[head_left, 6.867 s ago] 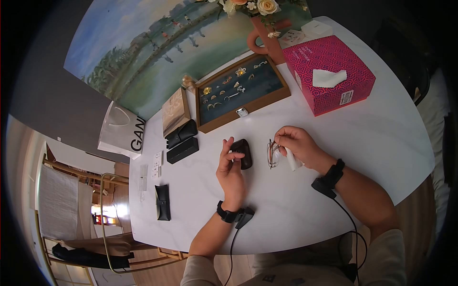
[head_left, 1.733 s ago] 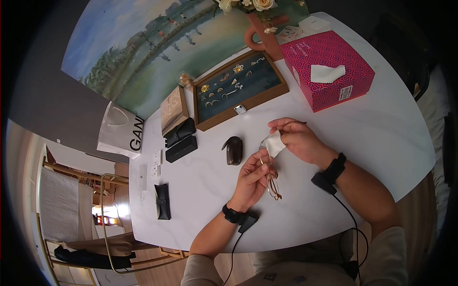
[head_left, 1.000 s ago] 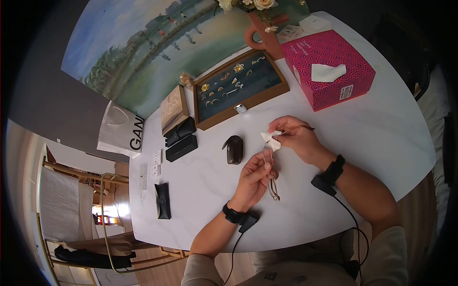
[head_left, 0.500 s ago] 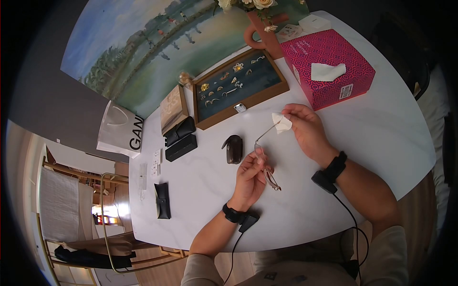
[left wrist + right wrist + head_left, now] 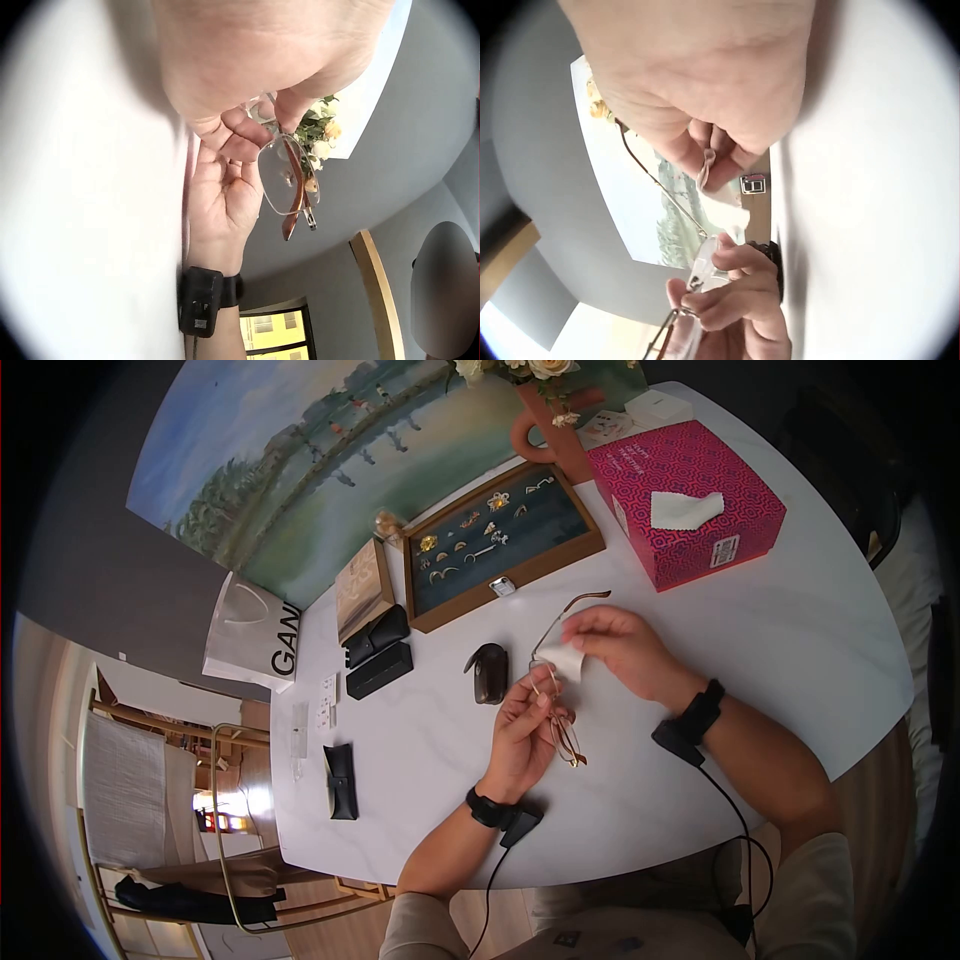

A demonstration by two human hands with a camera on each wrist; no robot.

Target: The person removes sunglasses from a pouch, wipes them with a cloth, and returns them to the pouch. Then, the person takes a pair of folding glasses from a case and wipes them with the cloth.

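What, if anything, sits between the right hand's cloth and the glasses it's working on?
Nothing visible. The right hand pinches the white cloth right against the glasses, by the hinge of the open temple arm. The left hand holds the frame below; the brown case lies apart, beside them.

Three cameras, one spot
Head camera looks down on the counter (image 5: 800,660); both wrist cameras look up, very close, sharing the glasses (image 5: 560,720).

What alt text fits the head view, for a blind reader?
Seen from above, a person's left hand holds a pair of thin-framed glasses over a white table while the right hand pinches a small white cloth against the frame near its open temple arm. Behind lie a small dark case, a jewellery tray and a pink tissue box.
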